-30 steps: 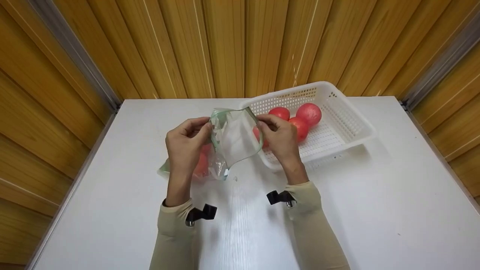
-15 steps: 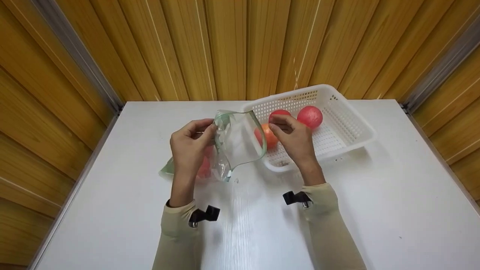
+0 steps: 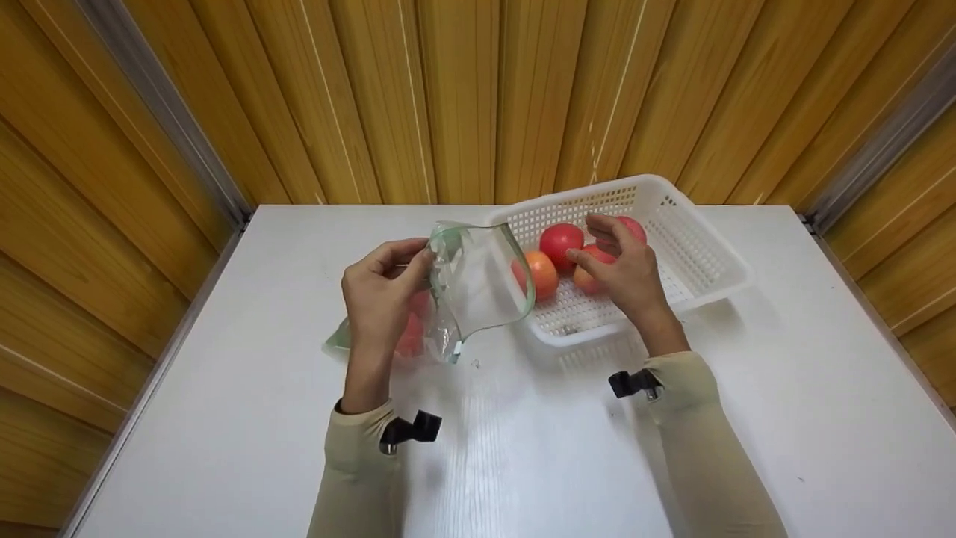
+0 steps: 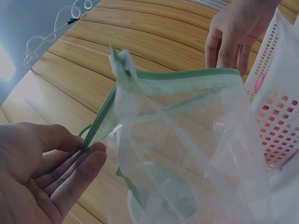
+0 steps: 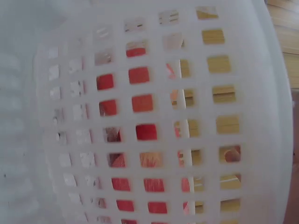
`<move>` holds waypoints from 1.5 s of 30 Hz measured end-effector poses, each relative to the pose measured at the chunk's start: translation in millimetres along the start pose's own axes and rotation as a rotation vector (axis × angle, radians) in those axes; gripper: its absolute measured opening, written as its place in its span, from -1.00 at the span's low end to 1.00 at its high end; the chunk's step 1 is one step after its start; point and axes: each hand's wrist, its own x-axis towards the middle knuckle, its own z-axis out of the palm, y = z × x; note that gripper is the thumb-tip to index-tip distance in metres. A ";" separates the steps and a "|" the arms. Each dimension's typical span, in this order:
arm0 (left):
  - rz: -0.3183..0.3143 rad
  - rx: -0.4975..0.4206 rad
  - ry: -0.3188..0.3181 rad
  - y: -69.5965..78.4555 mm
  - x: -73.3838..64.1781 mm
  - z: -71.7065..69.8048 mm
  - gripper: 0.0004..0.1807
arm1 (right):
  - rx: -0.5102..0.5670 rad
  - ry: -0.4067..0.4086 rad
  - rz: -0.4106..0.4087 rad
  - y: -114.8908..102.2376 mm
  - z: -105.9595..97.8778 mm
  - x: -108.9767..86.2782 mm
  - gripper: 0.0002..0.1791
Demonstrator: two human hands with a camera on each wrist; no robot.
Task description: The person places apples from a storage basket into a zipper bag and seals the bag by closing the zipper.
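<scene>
Left hand [image 3: 385, 288] pinches the rim of a clear green-edged bag [image 3: 447, 302], thumb against index, at the mouth's 9 o'clock. Mouth gapes roughly towards 3 o'clock; red contents [image 3: 413, 335] show through the film at 8 o'clock from it, count unclear. White slider [image 3: 458, 347] sits between 6 and 7 on the rim.

Right hand [image 3: 631, 265] is over the white basket [image 3: 721, 280], at 3 o'clock from the bag — thumb and fingers curved and apart, nothing gripped. Nearest is a red-orange fruit [image 3: 588, 279] just under the fingers; contact can't be told. An orange fruit [image 3: 543, 275] lies at 9 o'clock from that one, a deep red fruit [image 3: 562, 243] at 10, another red fruit [image 3: 634, 227] at 1, partly behind the fingers. Right wrist view is mostly basket wall, so no help on the grasp.

Handling, my read: pinch firm but only on the rim's edge, film slack so the mouth stays round; far side looks unsupported and could fold in. For a clean pick — thumb low on one fruit, fingers over its far side, neighbours not bumped, then lift clear of the basket wall
</scene>
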 end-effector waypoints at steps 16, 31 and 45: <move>0.033 -0.052 -0.019 -3.3 1.2 3.1 -0.87 | -0.061 -0.145 0.169 28.7 -32.4 17.7 -0.14; 0.012 -0.038 -0.028 -3.1 0.7 0.9 -0.87 | -0.171 -0.347 0.231 40.2 -29.9 31.2 -0.14; 0.021 -0.022 -0.022 -3.9 1.1 2.5 -0.87 | -0.208 -0.438 0.247 42.9 -24.8 28.8 -0.13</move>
